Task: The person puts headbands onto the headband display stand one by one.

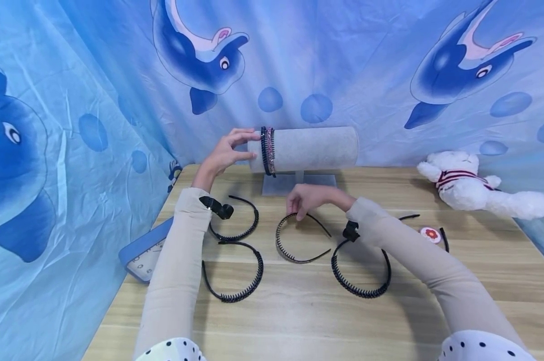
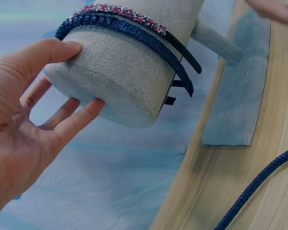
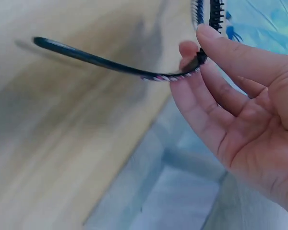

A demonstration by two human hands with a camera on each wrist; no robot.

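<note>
A grey padded display roll [image 1: 317,148] on a flat-based stand carries two toothed headbands at its left end: a dark blue one [image 2: 120,28] and a pink-and-white beaded one [image 2: 134,14]. At that end, my left hand [image 1: 229,150] touches the roll with fingers spread; in the left wrist view the thumb lies on the roll's side and the fingertips near its end face. In front of the stand, my right hand [image 1: 308,198] pinches a thin black headband [image 1: 294,258]. Bits of pink and white show along its band in the right wrist view.
Dark toothed headbands lie on the wooden table [image 1: 308,321]: two on the left [image 1: 240,298] and one on the right [image 1: 362,293]. A blue case [image 1: 145,250] is at the left edge. To the right are a round flower-printed piece [image 1: 430,234] and a white plush toy [image 1: 466,185].
</note>
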